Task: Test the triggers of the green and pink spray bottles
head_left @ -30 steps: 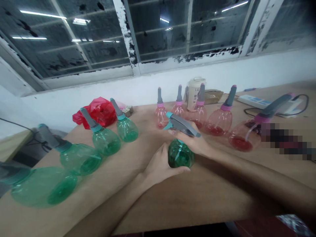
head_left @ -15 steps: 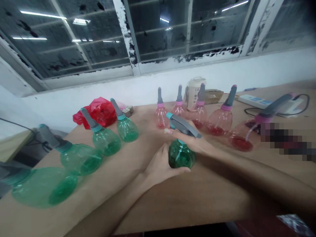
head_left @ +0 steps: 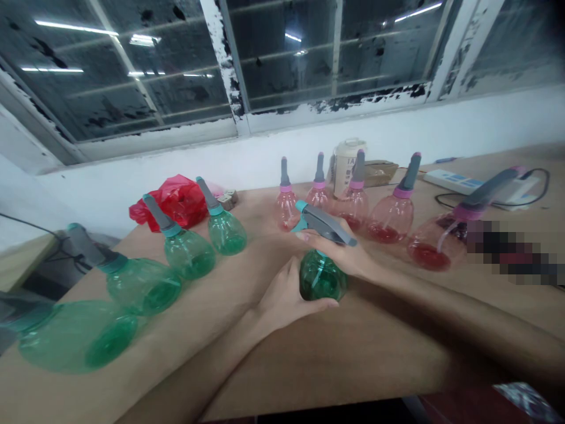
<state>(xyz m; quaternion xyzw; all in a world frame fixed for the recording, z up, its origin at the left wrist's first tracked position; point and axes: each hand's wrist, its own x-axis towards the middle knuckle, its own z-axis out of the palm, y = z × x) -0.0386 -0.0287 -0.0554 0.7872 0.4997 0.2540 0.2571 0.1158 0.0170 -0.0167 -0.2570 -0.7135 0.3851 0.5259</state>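
A green see-through spray bottle (head_left: 324,277) stands upright on the table in front of me. My left hand (head_left: 282,294) is wrapped round the left side of its body, thumb across the front. My right hand (head_left: 344,250) grips the bottle's neck just under the grey spray head (head_left: 329,224), whose teal nozzle and trigger point to the left. Part of the neck is hidden by the right fingers. Behind the hands stand several pink spray bottles, one of them a pink bottle (head_left: 391,218) with red at its base.
Several green spray bottles, such as one green bottle (head_left: 189,253), line the left of the wooden table (head_left: 273,371). At the back lie a red plastic bag (head_left: 180,203), a white canister (head_left: 348,165) and a brown box (head_left: 380,172). A white power strip (head_left: 459,181) with a black cable is at right.
The spray head has turned slightly in my right hand, so more of the teal trigger shows. My left hand stays round the bottle.
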